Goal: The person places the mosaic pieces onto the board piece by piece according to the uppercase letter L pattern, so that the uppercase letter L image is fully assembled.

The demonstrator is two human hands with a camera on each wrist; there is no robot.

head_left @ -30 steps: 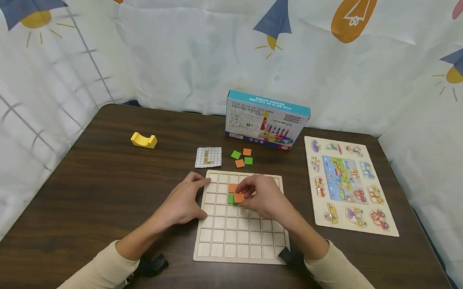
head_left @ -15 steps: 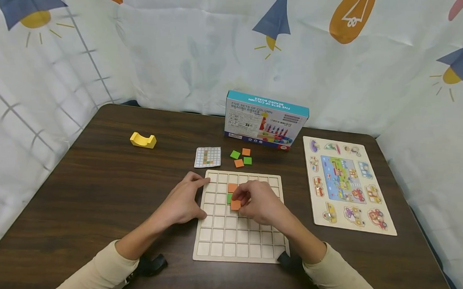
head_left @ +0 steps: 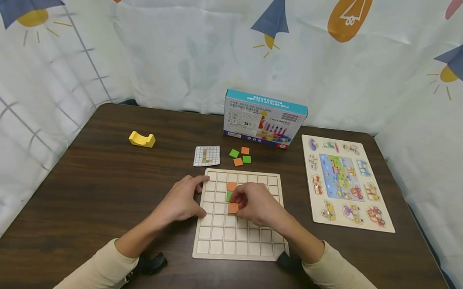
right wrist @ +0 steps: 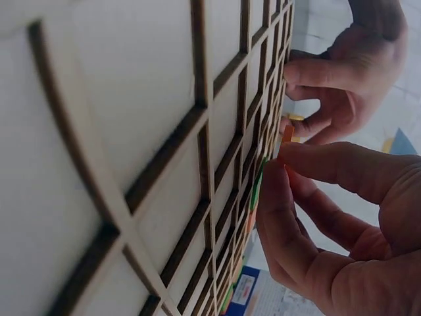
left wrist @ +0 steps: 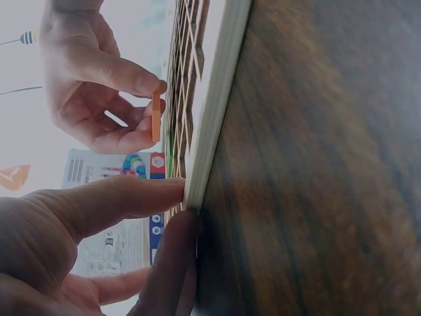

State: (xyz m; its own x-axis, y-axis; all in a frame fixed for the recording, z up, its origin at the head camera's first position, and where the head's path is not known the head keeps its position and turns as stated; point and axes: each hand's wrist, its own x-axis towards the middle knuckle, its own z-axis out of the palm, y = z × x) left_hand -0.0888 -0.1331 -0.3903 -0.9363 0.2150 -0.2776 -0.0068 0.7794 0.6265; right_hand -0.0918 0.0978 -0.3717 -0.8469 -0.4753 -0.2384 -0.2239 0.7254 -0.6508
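Pinched between the thumb and curled fingers of the right hand point(head_left: 257, 202), a thin orange square tile point(head_left: 233, 208) is held over the pale wooden grid board point(head_left: 230, 234); whether its lower edge touches the board is hard to tell. The left hand point(head_left: 183, 198) does not clasp anything, its thumb and fingertips spread along the board's left edge and touching it. The right fingers cover part of the held tile and the right side of a green square tile point(head_left: 228, 197) lying in a cell just beyond it, and they also hide several cells beneath. In the right wrist view the held tile shows only as a small orange sliver, and the nearest cells run out of the picture. Seen edge-on from the left wrist, it is a slim, flat, straight-sided piece of plain orange. Of the board's square, raised-rim compartments, one next to the green tile holds another orange square tile point(head_left: 232, 186). Beyond the board, two green and two orange loose square tiles point(head_left: 246, 159) lie near a white paper card printed with a coloured grid point(head_left: 207, 156). Behind them stands a white and blue cardboard box point(head_left: 264, 120), its inside hidden and its smaller print unreadable.
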